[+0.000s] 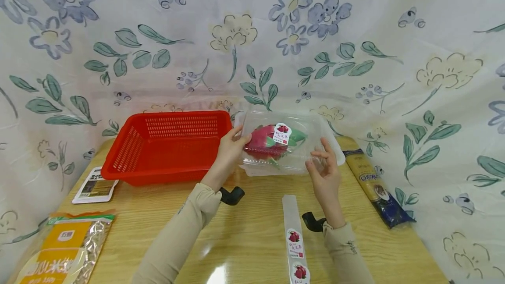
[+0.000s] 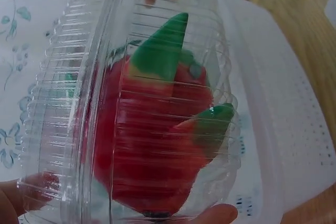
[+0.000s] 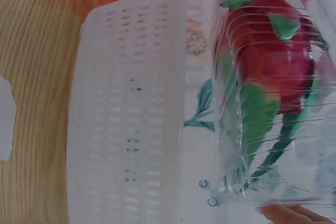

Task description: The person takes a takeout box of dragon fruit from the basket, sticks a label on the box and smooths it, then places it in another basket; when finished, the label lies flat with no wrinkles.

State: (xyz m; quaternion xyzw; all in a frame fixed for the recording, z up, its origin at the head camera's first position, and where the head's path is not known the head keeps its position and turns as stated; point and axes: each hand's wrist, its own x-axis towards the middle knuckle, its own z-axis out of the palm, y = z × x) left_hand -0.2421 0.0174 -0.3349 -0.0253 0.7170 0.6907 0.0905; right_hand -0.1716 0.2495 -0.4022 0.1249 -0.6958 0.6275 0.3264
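Note:
A clear plastic clamshell box (image 1: 297,148), tilted, is held up over the white basket (image 1: 340,154). Inside it lies a red dragon fruit (image 2: 152,140) with green leaf tips, looking like a model. A white dragon-fruit sticker (image 1: 282,134) is on the lid. My left hand (image 1: 232,150) grips the box's left end, thumb on the near face. At the right end, my right hand (image 1: 325,170) holds the box between thumb and bent fingers; its fingertips (image 3: 294,214) show at the box's edge in the right wrist view.
A red basket (image 1: 169,150) stands at the left, beside the white one. A sticker strip (image 1: 292,227) lies in front on the wooden table (image 1: 244,231). A pasta pack (image 1: 376,187) is at the right; a white pouch (image 1: 94,185) and an orange grain bag (image 1: 63,249) are at the left.

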